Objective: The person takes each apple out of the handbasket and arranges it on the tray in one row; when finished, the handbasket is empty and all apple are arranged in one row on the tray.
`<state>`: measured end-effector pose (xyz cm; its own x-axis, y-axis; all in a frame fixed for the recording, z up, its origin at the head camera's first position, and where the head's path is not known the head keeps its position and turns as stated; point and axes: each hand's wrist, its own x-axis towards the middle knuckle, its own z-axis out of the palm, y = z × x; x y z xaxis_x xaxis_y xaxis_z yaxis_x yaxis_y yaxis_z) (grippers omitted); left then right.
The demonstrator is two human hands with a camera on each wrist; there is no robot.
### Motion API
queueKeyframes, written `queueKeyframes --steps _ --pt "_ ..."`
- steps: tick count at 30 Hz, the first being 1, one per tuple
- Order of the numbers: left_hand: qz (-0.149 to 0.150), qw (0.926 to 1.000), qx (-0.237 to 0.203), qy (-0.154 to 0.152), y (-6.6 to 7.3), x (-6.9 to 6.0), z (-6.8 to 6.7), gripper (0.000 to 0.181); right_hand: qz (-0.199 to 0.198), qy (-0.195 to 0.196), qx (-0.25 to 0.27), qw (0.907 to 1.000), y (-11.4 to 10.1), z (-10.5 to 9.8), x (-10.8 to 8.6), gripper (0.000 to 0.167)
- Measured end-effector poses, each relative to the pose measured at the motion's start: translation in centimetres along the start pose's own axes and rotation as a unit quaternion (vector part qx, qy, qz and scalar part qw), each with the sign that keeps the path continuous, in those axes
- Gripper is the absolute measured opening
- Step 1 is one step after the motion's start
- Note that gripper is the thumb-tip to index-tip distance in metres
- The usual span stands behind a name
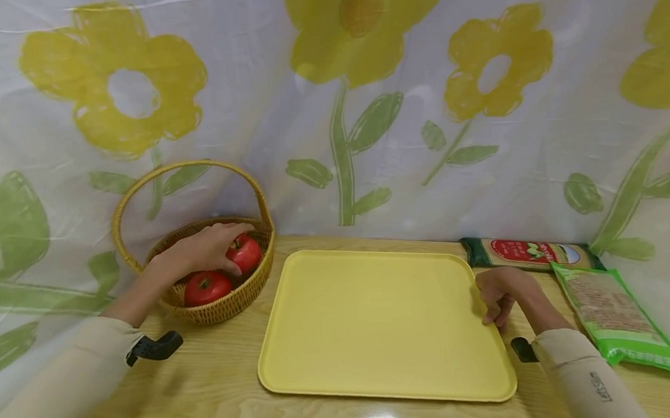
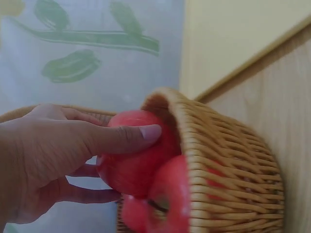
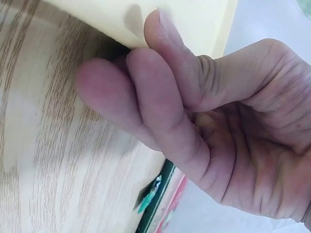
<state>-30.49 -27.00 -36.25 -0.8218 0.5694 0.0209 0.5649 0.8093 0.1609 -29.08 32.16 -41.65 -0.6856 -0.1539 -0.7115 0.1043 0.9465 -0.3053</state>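
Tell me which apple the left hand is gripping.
The apple farthest right in the basket in the head view; the left hand grips only that one.

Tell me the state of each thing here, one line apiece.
Basket: upright, handle raised
Held apple: in the basket, gripped by the left hand
Front apple: in the basket
Yellow tray: flat on the table
Right hand: curled at the tray's right edge
Green-edged packet: lying flat, filled
Dark-green-ended packet: lying flat, filled
Curtain: hanging, slightly creased
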Motion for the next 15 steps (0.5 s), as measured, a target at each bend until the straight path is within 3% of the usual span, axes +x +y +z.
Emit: queueKeyframes --steps 3,6,10,15 --pt "0.012 0.999 0.018 0.039 0.6 -0.2 -0.9 0.08 -0.008 0.003 0.006 1.0 0.4 0.1 -0.2 0.054" --pt "0.028 0.9964 0.025 0.075 1.5 -0.5 -1.5 0.069 -0.014 -0.002 0.006 0.9999 0.6 0.2 -0.2 0.038" --pt "0.041 0.9935 0.03 0.101 3.2 -1.0 -2.0 0.067 -0.02 -0.013 0.004 0.9997 0.6 0.2 0.0 0.017" --pt "0.053 0.9911 0.033 0.117 5.6 -1.2 -3.1 0.066 -0.019 -0.012 0.011 0.9997 0.5 0.0 0.0 0.024"
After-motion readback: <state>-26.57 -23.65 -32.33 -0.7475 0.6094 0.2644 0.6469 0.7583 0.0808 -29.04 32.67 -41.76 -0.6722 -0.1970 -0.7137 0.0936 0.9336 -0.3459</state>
